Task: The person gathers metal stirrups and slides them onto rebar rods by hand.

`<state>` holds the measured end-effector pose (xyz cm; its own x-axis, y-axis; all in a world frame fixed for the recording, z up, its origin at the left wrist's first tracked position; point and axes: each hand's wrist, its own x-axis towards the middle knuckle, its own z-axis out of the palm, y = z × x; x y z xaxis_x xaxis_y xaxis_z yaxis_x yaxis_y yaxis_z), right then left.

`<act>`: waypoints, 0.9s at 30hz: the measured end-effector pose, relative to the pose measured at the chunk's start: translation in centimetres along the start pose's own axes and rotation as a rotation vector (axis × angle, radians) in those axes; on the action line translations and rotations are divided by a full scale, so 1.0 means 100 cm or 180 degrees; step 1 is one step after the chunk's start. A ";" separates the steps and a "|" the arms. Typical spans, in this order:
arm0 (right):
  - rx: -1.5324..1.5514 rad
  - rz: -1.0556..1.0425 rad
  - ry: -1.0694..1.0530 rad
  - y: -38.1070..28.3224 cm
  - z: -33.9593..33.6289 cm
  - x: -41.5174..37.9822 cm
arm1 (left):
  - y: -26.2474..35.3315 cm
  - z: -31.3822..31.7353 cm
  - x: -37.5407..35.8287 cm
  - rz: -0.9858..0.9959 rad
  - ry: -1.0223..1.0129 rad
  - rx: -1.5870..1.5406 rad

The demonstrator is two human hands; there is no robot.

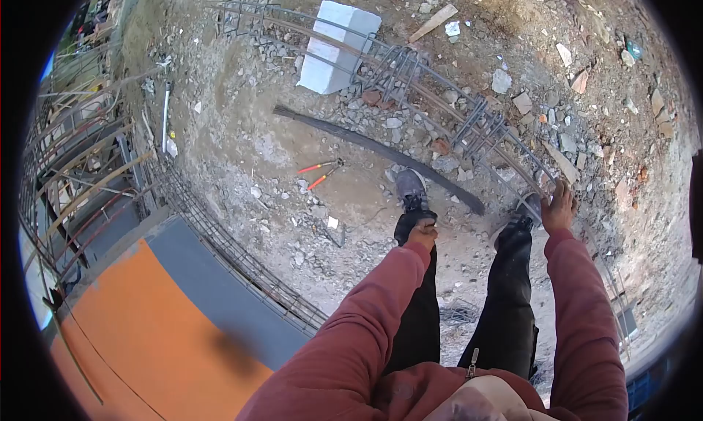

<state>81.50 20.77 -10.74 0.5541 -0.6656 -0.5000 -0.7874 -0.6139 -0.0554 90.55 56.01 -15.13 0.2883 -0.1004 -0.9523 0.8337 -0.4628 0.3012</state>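
Observation:
Rebar rods with bunched square stirrups [476, 124] run diagonally from the upper left down to my right foot. My right hand [561, 207] is closed round the lower right end of the rods, above my shoe. Over my left knee, my left hand [423, 233] has its fingers curled in; whether anything small is inside is hidden. A white block [339, 46] lies among the rods at the top. Beside my left foot stretches a long bundle of dark thin wires [381, 151]. Pliers with orange-red handles [320, 173] lie open on the ground to the left.
Rubble and broken stones [501, 81] cover the ground around my feet. A long mesh of tied rebar [242, 263] runs beside an orange and grey wall [172, 304] at lower left. More stacked rods [80, 175] stand at the far left.

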 end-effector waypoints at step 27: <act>0.0377 -0.0746 -0.2144 -0.127 -0.132 -0.362 | 0.010 -0.324 -0.266 -0.0882 0.0039 0.0570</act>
<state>75.04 47.05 19.48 0.4553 -0.0924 -0.8855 -0.7135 -0.6328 -0.3008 98.96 86.71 12.14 0.0684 0.0611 -0.9958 0.7855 -0.6186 0.0160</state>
